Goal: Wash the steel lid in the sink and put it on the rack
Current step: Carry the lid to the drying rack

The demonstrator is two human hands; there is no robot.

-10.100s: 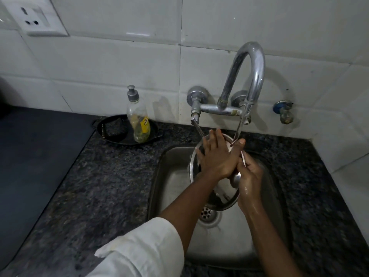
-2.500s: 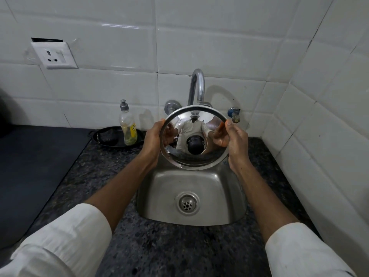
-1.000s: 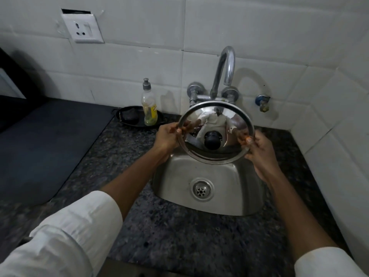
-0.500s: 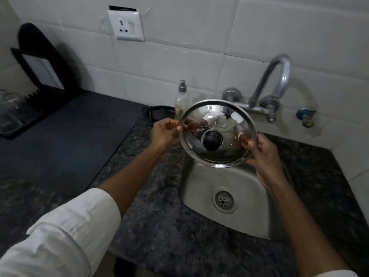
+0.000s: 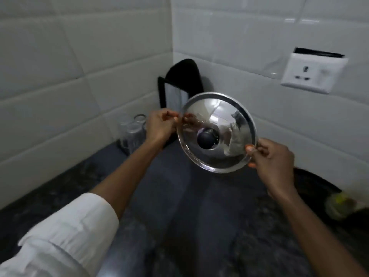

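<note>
I hold the round steel lid point(image 5: 229, 118) in the air above the dark mat, its shiny top and black knob facing me. My left hand point(image 5: 158, 127) pinches the lid's left rim. My right hand point(image 5: 272, 158) grips its lower right rim. Behind the lid, in the corner of the tiled walls, stands the dark dish rack point(image 5: 169, 92) with a black board and a flat framed piece upright in it. The sink is out of view.
Several clear glasses point(image 5: 131, 129) stand upside down left of my left hand. A dark mat point(image 5: 179, 186) covers the counter below. A black pan point(image 5: 315, 184) and a blurred soap bottle point(image 5: 339, 204) are at the right edge. A wall socket point(image 5: 313, 76) is upper right.
My view has swung left from the sink to the corner. Both hands have carried the lid left, over the mat, close to the rack. The tap and sink have left the view.
</note>
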